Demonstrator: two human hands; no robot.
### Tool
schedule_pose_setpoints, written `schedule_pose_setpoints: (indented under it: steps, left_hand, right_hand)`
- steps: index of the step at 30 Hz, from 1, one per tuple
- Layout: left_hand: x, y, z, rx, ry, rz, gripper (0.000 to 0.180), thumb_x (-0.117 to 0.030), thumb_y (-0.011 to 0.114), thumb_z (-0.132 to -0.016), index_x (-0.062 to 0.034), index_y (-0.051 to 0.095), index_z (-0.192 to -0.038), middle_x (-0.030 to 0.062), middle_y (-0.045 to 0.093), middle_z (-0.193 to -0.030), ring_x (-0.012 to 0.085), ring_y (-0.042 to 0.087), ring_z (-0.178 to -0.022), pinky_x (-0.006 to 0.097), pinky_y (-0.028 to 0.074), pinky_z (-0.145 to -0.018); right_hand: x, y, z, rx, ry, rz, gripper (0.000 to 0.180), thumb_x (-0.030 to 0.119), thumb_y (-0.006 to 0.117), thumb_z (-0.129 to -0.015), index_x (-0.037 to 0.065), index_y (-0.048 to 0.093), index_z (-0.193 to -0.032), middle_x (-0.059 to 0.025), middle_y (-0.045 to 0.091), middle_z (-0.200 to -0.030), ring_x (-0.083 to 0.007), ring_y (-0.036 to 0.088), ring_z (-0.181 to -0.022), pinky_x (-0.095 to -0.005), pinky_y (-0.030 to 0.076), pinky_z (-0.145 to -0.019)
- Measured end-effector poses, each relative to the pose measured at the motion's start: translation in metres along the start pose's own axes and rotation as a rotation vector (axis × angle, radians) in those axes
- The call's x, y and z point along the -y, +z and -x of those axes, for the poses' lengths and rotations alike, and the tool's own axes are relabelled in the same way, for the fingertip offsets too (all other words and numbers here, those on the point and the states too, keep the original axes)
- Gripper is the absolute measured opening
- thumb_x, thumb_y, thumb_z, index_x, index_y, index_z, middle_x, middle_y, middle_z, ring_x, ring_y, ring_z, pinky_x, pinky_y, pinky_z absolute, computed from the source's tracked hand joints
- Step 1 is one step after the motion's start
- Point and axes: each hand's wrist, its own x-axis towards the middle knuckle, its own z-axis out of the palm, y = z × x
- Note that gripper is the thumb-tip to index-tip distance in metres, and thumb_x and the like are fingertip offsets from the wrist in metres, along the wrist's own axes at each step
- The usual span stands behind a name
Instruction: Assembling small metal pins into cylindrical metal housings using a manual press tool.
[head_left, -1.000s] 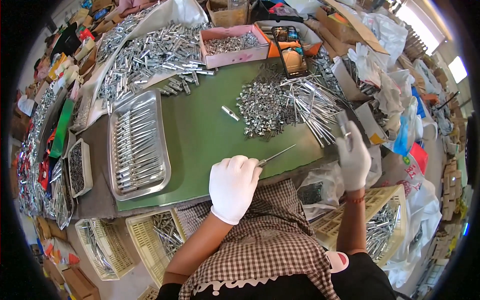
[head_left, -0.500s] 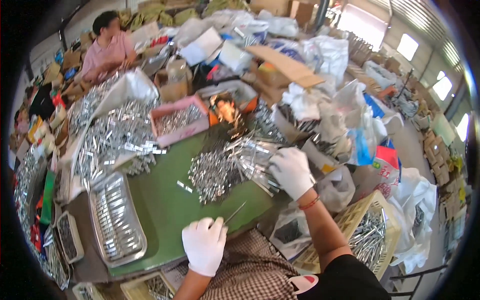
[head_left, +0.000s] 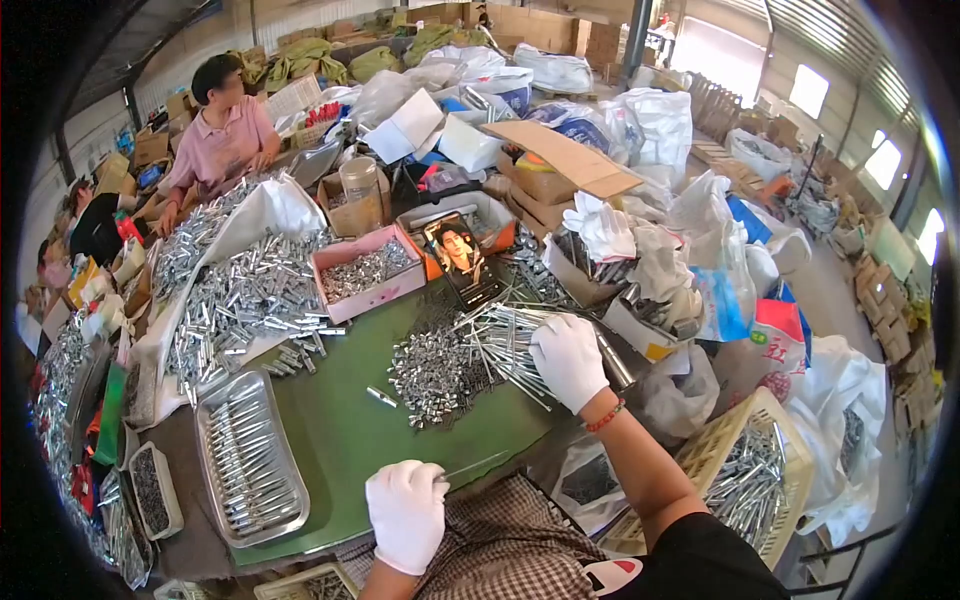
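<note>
My left hand (head_left: 406,512), in a white glove, is closed at the table's near edge. A thin metal rod (head_left: 478,466) sticks out of its fingers to the right. My right hand (head_left: 570,362), also gloved, curls over the right end of a heap of long metal rods (head_left: 505,335); its fingertips are partly hidden, so which rods it grips cannot be made out. Left of these rods lies a pile of short metal cylinders (head_left: 432,378). One loose metal cylinder (head_left: 381,397) lies apart on the green table surface (head_left: 345,440).
A metal tray (head_left: 298,505) with a row of slim metal pieces stands left. Behind are a pink box (head_left: 372,296) of small parts and a large heap of metal tubes (head_left: 235,305). A yellow crate (head_left: 797,455) stands right. A co-worker (head_left: 222,135) sits far left.
The view has shifted slightly. The rod in my left hand has swung from pointing up and away to lying flatter toward the right. My right hand remains at the rods.
</note>
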Motion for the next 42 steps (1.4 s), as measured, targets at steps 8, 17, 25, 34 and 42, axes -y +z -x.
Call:
schedule_pose_setpoints:
  steps: [8,17,25,34,42]
  left_hand:
    - [0.038,-0.079,0.042,-0.199,-0.173,-0.172,0.024,-0.009,0.079,-0.078,-0.0108,0.067,-0.099,0.0086,0.065,-0.103,0.0335,0.06,-0.102,0.048,0.044,-0.094]
    - [0.164,-0.169,0.044,-0.315,-0.367,-0.381,0.015,-0.008,0.071,-0.085,-0.004,0.07,-0.099,0.0148,0.07,-0.101,0.0368,0.065,-0.099,0.046,0.05,-0.089]
    - [0.195,-0.168,0.046,0.052,-0.328,-0.363,0.013,-0.018,0.068,-0.088,-0.009,0.075,-0.093,0.0092,0.072,-0.095,0.032,0.068,-0.095,0.044,0.053,-0.085]
    - [0.188,-0.165,0.053,0.259,-0.356,-0.597,0.017,-0.013,0.062,-0.091,-0.0113,0.079,-0.094,0.008,0.075,-0.096,0.0317,0.071,-0.089,0.044,0.056,-0.083]
    - [0.086,-0.069,-0.053,0.114,-0.003,-0.424,0.023,-0.009,0.059,-0.09,-0.0127,0.074,-0.108,0.0102,0.068,-0.09,0.0293,0.069,-0.084,0.043,0.055,-0.076]
  right_hand:
    - [0.011,0.003,-0.019,0.336,-0.227,0.329,0.01,0.019,0.065,-0.083,0.013,0.072,-0.079,-0.0064,0.067,-0.086,-0.025,0.065,-0.091,-0.0437,0.048,-0.082]
    - [-0.021,-0.012,-0.014,0.166,0.026,-0.071,0.013,0.012,0.06,-0.094,0.005,0.071,-0.094,-0.0246,0.069,-0.084,-0.046,0.069,-0.08,-0.0524,0.054,-0.071]
    - [-0.035,-0.013,0.002,-0.156,0.176,-0.179,0.016,0.008,0.058,-0.103,-0.001,0.067,-0.113,-0.0156,0.07,-0.105,-0.031,0.067,-0.097,-0.0366,0.051,-0.091]
    - [0.023,-0.04,0.034,-0.13,0.25,-0.426,0.013,0.004,0.063,-0.1,-0.002,0.07,-0.109,-0.0139,0.073,-0.107,-0.0267,0.069,-0.1,-0.0351,0.053,-0.094]
    - [0.097,-0.044,0.055,0.19,-0.019,-0.703,0.019,-0.003,0.069,-0.083,0.005,0.076,-0.099,-0.0132,0.071,-0.094,-0.0335,0.068,-0.088,-0.0402,0.054,-0.079]
